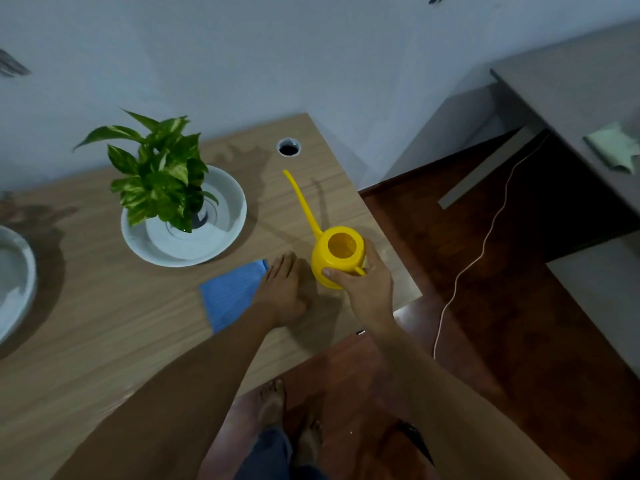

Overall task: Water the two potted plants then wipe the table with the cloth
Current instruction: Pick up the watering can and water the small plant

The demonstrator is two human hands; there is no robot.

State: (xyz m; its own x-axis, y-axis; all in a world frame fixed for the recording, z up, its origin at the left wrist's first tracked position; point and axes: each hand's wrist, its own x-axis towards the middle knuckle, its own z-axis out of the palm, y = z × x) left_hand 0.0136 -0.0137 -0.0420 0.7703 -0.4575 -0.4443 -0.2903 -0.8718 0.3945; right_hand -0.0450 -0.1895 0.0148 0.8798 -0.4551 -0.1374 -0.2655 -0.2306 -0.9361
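Right hand (367, 289) grips yellow watering can (337, 256); left hand (282, 289) flat, open, beside blue cloth (230, 294); potted plant (162, 178) behind.

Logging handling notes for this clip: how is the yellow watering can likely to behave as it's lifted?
The watering can looks like thin plastic, so probably light and rigid. Its long thin spout may make it nose-heavy. Whether it holds water cannot be seen. The right hand grips its handle, which should control tipping.

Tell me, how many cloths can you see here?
2. A blue cloth lies on the wooden table, partly under the left hand. A pale green cloth sits on the grey surface at far right. Others may be out of view.
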